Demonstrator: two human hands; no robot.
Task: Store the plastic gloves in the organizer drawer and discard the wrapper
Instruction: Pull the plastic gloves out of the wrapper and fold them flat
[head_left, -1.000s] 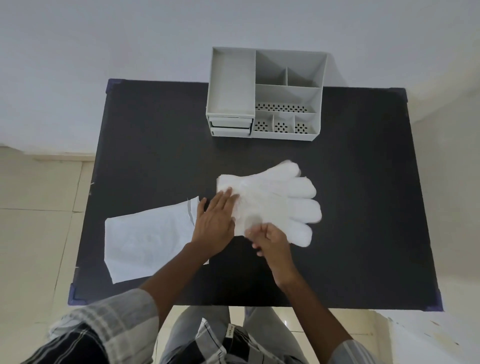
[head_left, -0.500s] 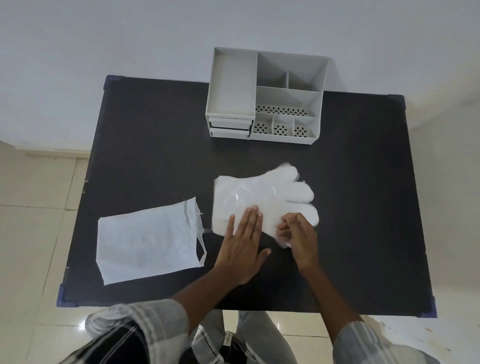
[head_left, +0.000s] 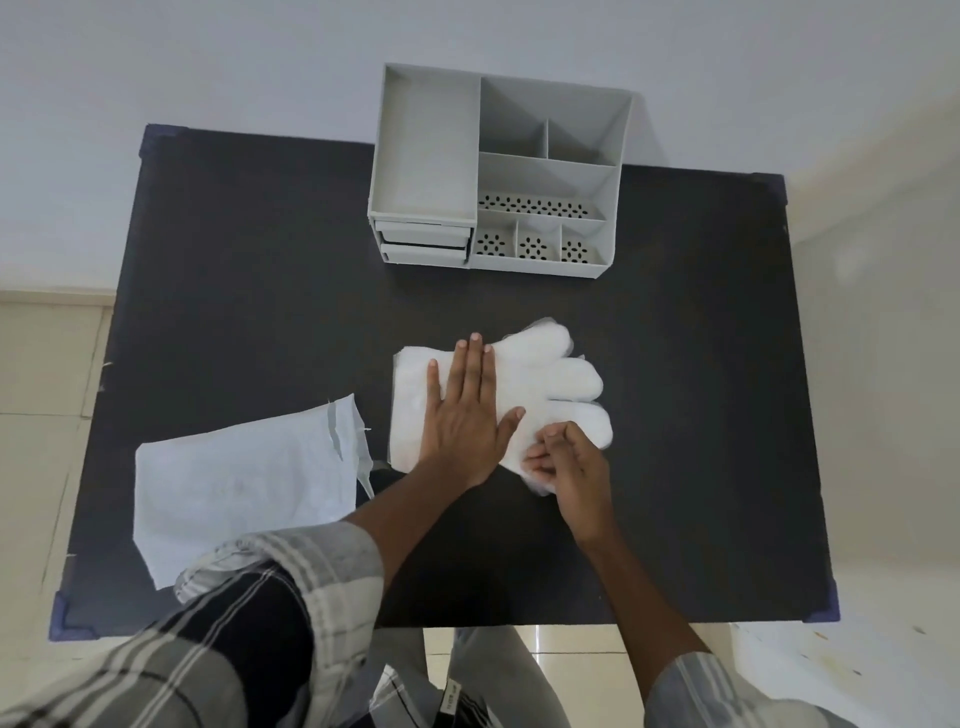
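A stack of white plastic gloves (head_left: 558, 376) lies flat in the middle of the black table (head_left: 260, 291), fingers pointing right. My left hand (head_left: 467, 410) presses flat on the stack's cuff half, fingers spread. My right hand (head_left: 569, 457) pinches the near edge of the gloves by the lowest finger. The torn white wrapper (head_left: 244, 483) lies flat at the left, partly under my left sleeve. The grey organizer (head_left: 498, 176) stands at the table's far edge, its two small drawers (head_left: 423, 244) at the lower left front, shut.
The organizer's open compartments show nothing inside. Bare black tabletop surrounds the gloves on the right and far left. Purple corner guards mark the table corners (head_left: 65, 618). A white wall stands behind, tiled floor below.
My left hand has slid up from the near edge onto the middle of the glove stack. My right hand has stayed pinching the near glove edge. The camera has shifted slightly.
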